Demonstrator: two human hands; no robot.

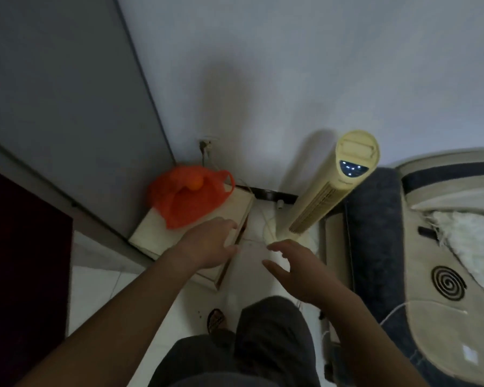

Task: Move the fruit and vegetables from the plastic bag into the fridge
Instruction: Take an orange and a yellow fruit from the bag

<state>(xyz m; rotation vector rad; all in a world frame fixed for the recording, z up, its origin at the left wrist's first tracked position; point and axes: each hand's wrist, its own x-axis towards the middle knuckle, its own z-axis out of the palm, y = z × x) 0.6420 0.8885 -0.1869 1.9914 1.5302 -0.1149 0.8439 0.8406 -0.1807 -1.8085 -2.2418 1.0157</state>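
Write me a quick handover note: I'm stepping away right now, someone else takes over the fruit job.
Left hand: open, empty, reaching toward the orange plastic bag.
Right hand: open, empty, over the floor near the tower fan.
Bag sits on the low wooden box in the corner; one orange fruit shows at its mouth.
Done: nothing visibly moved.
Left: grasp the bag or fruit, carry to the fridge, which I can't identify for sure here.

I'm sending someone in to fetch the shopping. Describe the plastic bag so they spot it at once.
Look to the corner where the tall grey panel meets the white wall; a low pale wooden box stands on the floor there. The plastic bag sits on top of it, left of the cream tower fan. It is the only bright orange thing around, crumpled and open, with a round orange fruit showing inside.
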